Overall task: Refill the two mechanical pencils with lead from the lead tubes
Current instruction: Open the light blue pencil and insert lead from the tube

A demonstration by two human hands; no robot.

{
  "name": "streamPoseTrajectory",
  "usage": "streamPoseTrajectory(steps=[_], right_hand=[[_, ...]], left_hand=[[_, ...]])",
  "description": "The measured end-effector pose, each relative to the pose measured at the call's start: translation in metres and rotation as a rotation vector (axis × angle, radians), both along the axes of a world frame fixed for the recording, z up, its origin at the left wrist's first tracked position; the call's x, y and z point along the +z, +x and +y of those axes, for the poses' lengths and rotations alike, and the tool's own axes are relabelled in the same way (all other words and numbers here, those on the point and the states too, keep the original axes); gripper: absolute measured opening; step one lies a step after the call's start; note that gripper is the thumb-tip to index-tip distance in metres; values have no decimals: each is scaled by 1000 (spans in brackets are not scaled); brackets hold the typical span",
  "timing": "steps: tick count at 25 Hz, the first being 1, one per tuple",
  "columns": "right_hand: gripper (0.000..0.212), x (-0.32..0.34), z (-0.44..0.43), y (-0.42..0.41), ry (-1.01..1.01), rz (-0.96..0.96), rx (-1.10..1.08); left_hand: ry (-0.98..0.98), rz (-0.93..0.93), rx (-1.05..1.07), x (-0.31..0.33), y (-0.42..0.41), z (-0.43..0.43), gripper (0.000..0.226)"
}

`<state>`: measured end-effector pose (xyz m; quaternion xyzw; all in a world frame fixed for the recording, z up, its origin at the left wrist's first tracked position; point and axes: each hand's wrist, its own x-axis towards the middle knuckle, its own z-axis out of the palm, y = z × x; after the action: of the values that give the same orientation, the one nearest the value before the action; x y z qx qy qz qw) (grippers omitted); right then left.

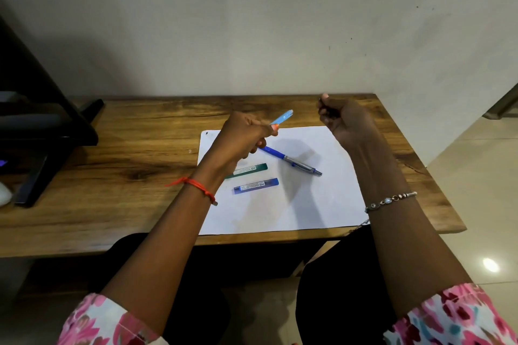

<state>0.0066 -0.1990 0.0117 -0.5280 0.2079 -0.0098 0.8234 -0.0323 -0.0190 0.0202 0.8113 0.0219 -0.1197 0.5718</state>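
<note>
My left hand (243, 137) is raised over the white paper (308, 204) and grips a light blue mechanical pencil (281, 117), whose end points up and to the right. My right hand (343, 120) is lifted to the right of it, fingers curled around something small and dark; I cannot tell what it is. A dark blue and silver mechanical pencil (291, 161) lies diagonally on the paper. A green lead tube (248, 170) lies below my left hand, partly hidden by the wrist. A blue lead tube (256, 185) lies just below the green one.
The paper rests on a wooden table (126, 154) against a pale wall. A black stand or device (42, 134) occupies the table's left end. The table's right edge drops to a tiled floor (482, 204).
</note>
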Motion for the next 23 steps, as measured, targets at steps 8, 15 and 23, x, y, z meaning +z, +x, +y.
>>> streamPoseTrajectory(steps=[8, 15, 23], right_hand=[[17, -26, 9, 2, -1284, 179, 455], [27, -24, 8, -1, -1351, 137, 497], [15, -16, -4, -4, -1183, 54, 311]], left_hand=[[25, 40, 30, -5, 4, 8, 24], [18, 20, 56, -7, 7, 15, 23], [347, -251, -109, -18, 21, 19, 21]])
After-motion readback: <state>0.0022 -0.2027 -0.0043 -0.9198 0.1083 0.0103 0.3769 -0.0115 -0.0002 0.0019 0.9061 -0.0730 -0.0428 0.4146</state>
